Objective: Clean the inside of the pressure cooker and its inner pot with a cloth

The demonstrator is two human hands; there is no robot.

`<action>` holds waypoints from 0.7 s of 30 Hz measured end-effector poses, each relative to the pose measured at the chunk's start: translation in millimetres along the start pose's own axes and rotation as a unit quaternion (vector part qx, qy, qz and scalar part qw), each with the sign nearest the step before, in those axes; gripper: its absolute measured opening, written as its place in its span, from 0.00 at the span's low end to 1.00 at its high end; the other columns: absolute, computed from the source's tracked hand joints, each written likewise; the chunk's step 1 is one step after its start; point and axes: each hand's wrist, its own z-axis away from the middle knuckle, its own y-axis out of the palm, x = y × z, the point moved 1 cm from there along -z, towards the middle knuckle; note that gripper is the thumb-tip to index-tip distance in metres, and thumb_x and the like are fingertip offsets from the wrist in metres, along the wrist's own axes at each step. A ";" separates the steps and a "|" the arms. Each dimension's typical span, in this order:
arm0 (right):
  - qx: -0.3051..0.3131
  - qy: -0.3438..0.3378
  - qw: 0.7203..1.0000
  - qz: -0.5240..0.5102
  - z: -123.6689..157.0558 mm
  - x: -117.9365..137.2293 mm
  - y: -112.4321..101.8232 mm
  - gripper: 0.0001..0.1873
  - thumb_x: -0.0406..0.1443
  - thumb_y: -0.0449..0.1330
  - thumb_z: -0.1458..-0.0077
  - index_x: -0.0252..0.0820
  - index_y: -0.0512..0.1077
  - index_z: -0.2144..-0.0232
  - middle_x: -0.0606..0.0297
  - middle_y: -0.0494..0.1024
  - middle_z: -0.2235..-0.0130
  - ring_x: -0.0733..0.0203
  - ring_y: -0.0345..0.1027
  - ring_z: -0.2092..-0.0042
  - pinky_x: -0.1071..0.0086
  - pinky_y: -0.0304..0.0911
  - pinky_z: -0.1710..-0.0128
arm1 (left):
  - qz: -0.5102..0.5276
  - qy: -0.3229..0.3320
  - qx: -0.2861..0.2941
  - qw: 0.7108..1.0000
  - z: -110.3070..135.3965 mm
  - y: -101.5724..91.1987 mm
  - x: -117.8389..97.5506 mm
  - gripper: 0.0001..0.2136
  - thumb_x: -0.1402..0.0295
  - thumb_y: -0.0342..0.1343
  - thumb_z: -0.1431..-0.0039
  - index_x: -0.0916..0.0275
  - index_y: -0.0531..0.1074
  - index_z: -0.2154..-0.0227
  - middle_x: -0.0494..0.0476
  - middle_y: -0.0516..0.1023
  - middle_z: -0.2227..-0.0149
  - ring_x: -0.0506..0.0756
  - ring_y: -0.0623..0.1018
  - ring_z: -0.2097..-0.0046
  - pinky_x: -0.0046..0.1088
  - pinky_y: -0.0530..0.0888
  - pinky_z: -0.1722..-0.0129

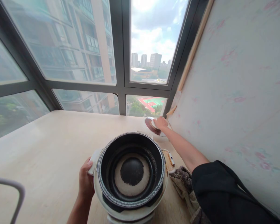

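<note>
While our left hand (86, 179) wraps its fingers round the side handle (94, 161) of the cooker (135, 215), upright on the ledge (49, 149), our right fingers bend over the lid (151, 123) near the window (149, 46); we cannot tell whether they grip. The cooker seems rigid, fairly heavy, best held both sides; the lid probably slippery.
</note>
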 end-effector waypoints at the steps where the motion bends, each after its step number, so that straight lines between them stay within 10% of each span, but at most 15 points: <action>1: -0.004 0.003 1.000 0.000 0.1 -2.8 3.6 0.32 0.51 0.54 0.37 0.31 0.64 0.43 0.38 0.70 0.43 0.39 0.68 0.41 0.53 0.64 0.46 | 0.003 -0.012 0.008 1.000 -0.7 -0.1 1.0 0.13 0.60 0.61 0.65 0.61 0.69 0.76 0.50 0.71 0.78 0.58 0.74 0.70 0.30 0.70 0.74; 21: -0.001 -0.015 0.999 0.048 16.0 -15.1 43.6 0.28 0.45 0.56 0.35 0.29 0.63 0.43 0.36 0.68 0.45 0.45 0.71 0.46 0.61 0.67 0.50 | 0.004 -0.057 -0.008 0.998 -5.6 -5.1 7.1 0.18 0.61 0.59 0.66 0.60 0.71 0.68 0.49 0.71 0.79 0.59 0.76 0.72 0.32 0.74 0.75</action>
